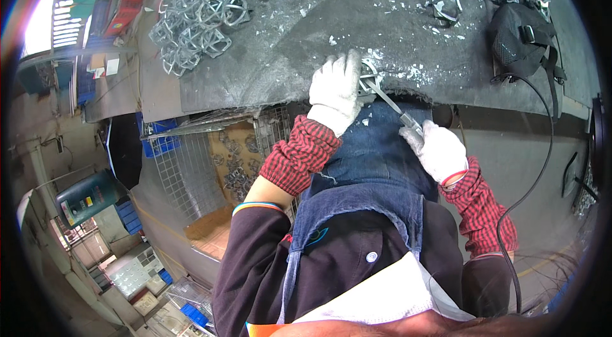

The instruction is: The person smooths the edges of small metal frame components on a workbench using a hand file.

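My left hand (335, 87), in a white knitted glove, presses against a small silver ring-shaped metal casting (368, 72) at the near edge of the work table. Its fingers are together along the part's left side, and the glove partly covers it. In my right hand (440, 151), also gloved, is a slim file-like metal tool (390, 100). Its handle lies within the closed fingers, and its straight blade slants up and left until the tip meets the casting's opening. Metal flakes (414, 74) lie around the casting on the dark mat (274, 63).
A heap of similar castings (201, 15) sits at the far left, with others (446, 2) at the far right. A black bag (524, 41) with a cable (542, 171) rests on the right. Below the table's left edge stands a wire basket (182, 171) holding more castings.
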Available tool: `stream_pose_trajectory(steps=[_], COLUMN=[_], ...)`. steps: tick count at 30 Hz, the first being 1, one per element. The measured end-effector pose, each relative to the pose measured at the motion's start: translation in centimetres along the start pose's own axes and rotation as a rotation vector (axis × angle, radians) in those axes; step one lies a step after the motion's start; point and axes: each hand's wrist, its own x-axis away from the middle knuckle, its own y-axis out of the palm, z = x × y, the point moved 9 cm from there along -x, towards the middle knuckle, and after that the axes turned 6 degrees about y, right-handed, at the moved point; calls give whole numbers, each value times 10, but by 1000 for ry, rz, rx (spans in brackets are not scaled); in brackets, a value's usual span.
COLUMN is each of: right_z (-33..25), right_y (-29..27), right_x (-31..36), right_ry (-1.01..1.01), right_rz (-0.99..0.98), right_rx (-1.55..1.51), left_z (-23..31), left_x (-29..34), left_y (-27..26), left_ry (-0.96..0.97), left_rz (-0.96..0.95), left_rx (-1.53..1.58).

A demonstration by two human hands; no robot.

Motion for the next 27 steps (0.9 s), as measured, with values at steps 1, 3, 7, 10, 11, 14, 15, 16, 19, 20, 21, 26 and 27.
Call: stream_pose_trajectory(steps=[1,3,7,10,11,14,15,16,19,20,21,26,27], right_z=[-1,5,2,-6,-4,8,11,9,6,3,1,-13,0], right_y=[-4,-3,2,23,29,37,35,23,-9,-15,-22,-26,-7], right_x=[1,-1,-5,10,13,15,14,11,-4,-9,-15,-27,-23], right_ry=[-42,-5,7,36,77,137,140,73,-50,-91,-108,-126,74], right_rz=[46,59,110,64,40,-69,-102,-43,27,-6,-36,-245,-526], right_rx=[-37,59,-5,-81,-75,-200,-220,-148,17,32,80,135,-39], left_z=[4,6,9,8,8,9,8,6,-2,0,1,-3,-3], left_x=[0,1,8,13,14,16,17,18,19,16,15,12,8], left_y=[-4,-5,-5,2,3,5,5,5,2,1,2,-13,-16], left_ry=[32,19,-127,-240,-262,-256,-252,-245,-179,-58,45,198,186], left_rz=[44,42,6,-61,-65,-61,-44,-47,6,-7,-51,-51,-58], left_rx=[-17,-14,-69,-84,-92,-126,-123,-123,-36,1,32,52,48])
